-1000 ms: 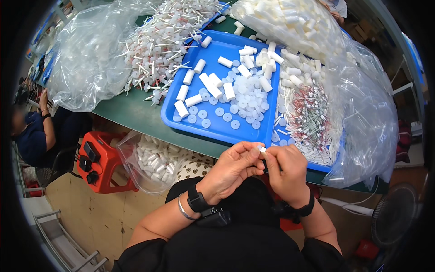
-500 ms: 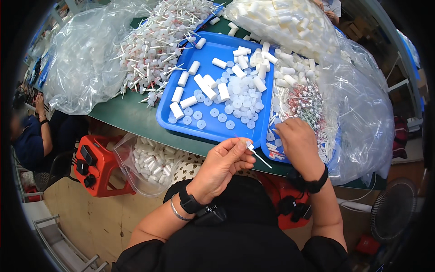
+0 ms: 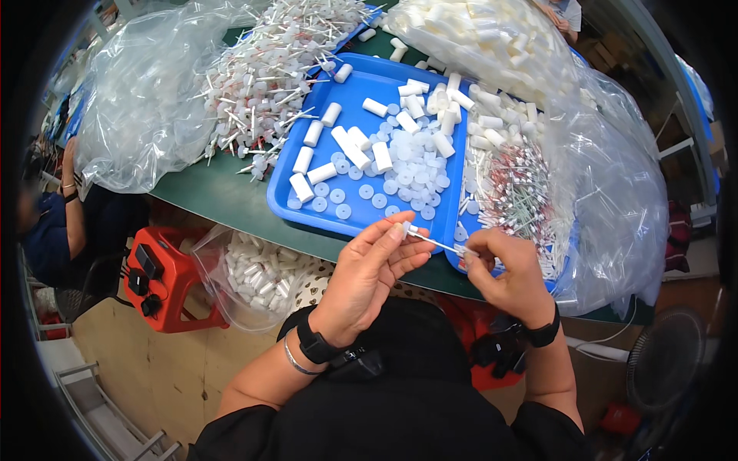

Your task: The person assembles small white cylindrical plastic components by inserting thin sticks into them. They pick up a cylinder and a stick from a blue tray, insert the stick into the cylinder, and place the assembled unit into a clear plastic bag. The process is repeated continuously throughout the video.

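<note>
Between thumb and fingers, my left hand (image 3: pixel 367 273) pinches a thin white stick (image 3: pixel 433 241) with a small white piece at its near end. The stick points right toward my right hand (image 3: pixel 513 276), whose thumb and fingertips are closed at its far end. A small whitish piece shows at those fingertips; its kind is too small to tell. Just beyond my hands is a blue tray (image 3: pixel 307 223) with white cylinders (image 3: pixel 350 147) and translucent round discs (image 3: pixel 415 161). A second blue tray beside it holds red-and-white thin sticks (image 3: pixel 516 184) and more white cylinders (image 3: pixel 492 123).
A heap of sticks with discs (image 3: pixel 257 92) lies at the back left, beside a clear plastic bag (image 3: pixel 146 115). A bag of white cylinders (image 3: pixel 480 34) stands at the back. A red stool (image 3: pixel 177 276) and a fan (image 3: pixel 667 359) flank me. Other people sit at the far left and back right.
My right hand has come back from the right tray toward me and closed at the stick's end. My left hand has shifted slightly left and up, turning the stick flatter toward the right.
</note>
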Demonstrator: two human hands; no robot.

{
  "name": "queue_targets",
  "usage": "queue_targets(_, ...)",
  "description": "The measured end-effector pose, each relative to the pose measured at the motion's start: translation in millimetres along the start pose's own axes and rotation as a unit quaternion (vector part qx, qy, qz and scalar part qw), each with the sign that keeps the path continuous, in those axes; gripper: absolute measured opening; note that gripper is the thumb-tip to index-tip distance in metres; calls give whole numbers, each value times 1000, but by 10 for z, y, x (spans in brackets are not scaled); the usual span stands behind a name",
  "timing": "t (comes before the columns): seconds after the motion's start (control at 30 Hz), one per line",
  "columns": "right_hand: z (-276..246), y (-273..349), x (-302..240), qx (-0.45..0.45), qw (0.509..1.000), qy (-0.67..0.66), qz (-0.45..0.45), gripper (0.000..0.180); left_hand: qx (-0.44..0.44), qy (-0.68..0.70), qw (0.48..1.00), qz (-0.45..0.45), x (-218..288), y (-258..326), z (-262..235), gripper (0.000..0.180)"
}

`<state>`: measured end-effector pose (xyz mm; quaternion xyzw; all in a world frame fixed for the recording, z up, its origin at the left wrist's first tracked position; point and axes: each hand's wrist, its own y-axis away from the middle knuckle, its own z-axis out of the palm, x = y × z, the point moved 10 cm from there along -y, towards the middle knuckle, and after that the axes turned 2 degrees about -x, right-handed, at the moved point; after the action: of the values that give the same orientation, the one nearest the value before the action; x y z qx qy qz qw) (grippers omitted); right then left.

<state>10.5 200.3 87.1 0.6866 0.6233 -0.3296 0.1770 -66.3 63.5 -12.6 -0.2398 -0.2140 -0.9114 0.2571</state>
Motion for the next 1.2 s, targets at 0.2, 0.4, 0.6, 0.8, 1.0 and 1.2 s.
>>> queue_targets(0.2, 10, 57, -92, 18, 1000, -5, -15, 10, 6, -4, 1000, 2, -3, -12, 9, 40)
queue_targets(0.4, 91, 29, -168, 19, 999, -1, -46, 7, -15, -35, 999, 2, -38, 0, 7, 40)
queue_targets(0.6, 627, 2, 157, -150, 875, -398, 232, 25, -54, -87, 995, 18, -3, 48, 99, 47)
queue_targets(0.8, 578, -583, -248, -175, 972, -135, 83, 23, 51, -118, 983, 131, 368, 118, -219, 37)
queue_targets(1.0, 775, -1425, -159, -30, 977, 203, -59, 25, 63, -25, 992, 104, 370, 133, -372, 38)
queue_targets(1.2, 967, -1490, 88, -75, 959, 273, -6, 24, 53, -47, 991, 114, 460, 142, -429, 44)
